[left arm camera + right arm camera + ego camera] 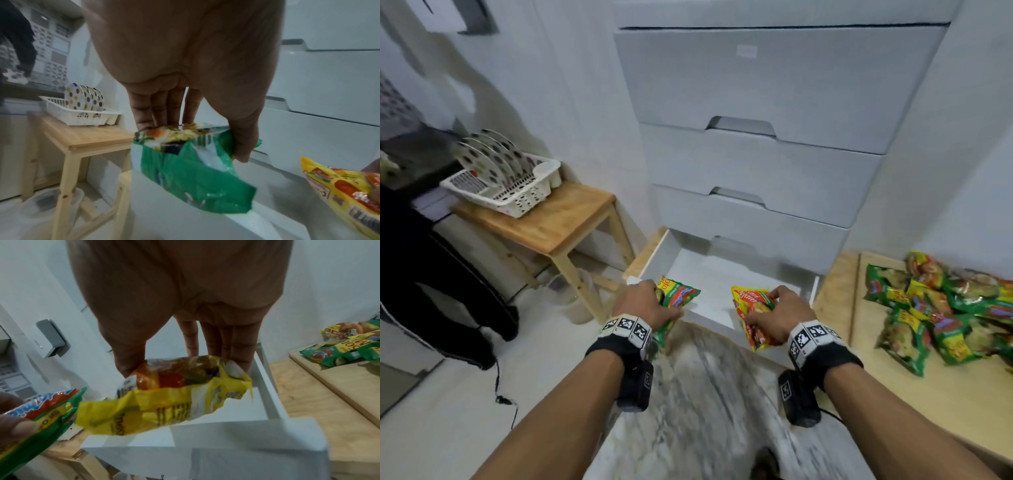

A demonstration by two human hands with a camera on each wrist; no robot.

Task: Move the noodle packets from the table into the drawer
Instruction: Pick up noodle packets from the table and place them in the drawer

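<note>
Two packets in transit, one per hand. Green noodle packet (pixel 677 297) is gripped by the left hand (pixel 645 305), fingers on top and thumb wrapped under one end, so it hangs tilted over the near-left corner of the open bottom drawer (pixel 717 274). Yellow noodle packet (pixel 755 317) is clamped in the right hand (pixel 780 317) the same way, fingers over the top edge, over the near-right part of the drawer at about 3 o'clock from the green one. Both wrist views confirm closed grasps, wrappers crumpled by the squeeze. Holding by one end probably lets each packet drop flat once released.

Drawer floor looks white and bare where visible; neither packet is resting on it yet, as far as I can tell. Carrying two at once likely halves the trips.

Remaining pile of noodle packets (pixel 948 308) sits on the light wooden surface (pixel 928 394) at 3 o'clock from the drawer, close by, so plenty is left to move. Task reads as early.

Further out: upper drawers closed, small wooden side table (pixel 551 222) at 10 o'clock carrying a dish rack (pixel 517 195) with spotted plates (pixel 489 157).
</note>
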